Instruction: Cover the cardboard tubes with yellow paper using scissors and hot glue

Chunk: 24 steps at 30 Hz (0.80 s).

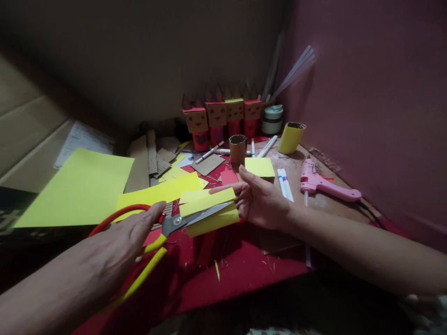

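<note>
My left hand (122, 239) grips a pair of scissors (174, 224) with red and yellow handles. Their blades lie along a curled strip of yellow paper (209, 222), apparently with paper on both sides of the blade. At the strip's right end, my right hand (260, 197) pinches it between the fingers; the fingertips are partly hidden behind the paper. Just beyond that hand sits a small box with a yellow top (260, 168). A bare cardboard tube (238, 149) stands behind it. Larger yellow sheets (164, 190) lie beyond the scissors.
Several cardboard figures with box heads (218, 116) line the back. A pink glue gun (326, 184) rests at right, near a yellow-covered tube (292, 138) and a pale green jar (272, 120). White markers (285, 185) and cardboard scraps (208, 164) lie about. A big yellow sheet (78, 190) leans at left.
</note>
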Each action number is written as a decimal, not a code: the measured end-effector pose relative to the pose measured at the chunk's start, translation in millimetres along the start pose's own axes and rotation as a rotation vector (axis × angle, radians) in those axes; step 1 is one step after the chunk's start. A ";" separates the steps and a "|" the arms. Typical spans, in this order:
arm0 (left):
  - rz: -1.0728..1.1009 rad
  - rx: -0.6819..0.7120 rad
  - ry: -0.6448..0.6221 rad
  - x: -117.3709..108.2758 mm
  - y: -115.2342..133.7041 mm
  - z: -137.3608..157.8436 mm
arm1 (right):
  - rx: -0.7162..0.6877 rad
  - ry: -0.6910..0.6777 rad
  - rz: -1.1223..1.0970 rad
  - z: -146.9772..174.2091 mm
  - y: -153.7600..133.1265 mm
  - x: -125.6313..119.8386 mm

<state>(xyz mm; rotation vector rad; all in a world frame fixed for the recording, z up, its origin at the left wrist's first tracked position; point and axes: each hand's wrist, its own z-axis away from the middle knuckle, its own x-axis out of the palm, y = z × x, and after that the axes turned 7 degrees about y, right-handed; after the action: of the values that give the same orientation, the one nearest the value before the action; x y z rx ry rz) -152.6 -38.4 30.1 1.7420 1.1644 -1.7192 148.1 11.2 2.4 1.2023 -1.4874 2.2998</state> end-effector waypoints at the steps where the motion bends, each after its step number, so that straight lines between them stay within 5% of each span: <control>1: 0.000 0.023 0.011 1.0 -0.9 0.0 | 0.009 0.000 -0.004 -0.1 0.3 -0.3; 10: -0.059 -0.066 -0.078 -1.4 4.5 -3.5 | 0.022 0.000 -0.020 -2.0 -0.2 -2.1; 24: -0.085 0.036 0.028 -9.2 14.8 -12.2 | 0.051 0.016 -0.051 0.8 -1.2 1.0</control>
<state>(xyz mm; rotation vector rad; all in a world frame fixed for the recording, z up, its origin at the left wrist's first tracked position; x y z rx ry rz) -132.5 -39.4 36.9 1.7669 1.2434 -1.7804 148.5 10.8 4.1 1.2170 -1.3848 2.3219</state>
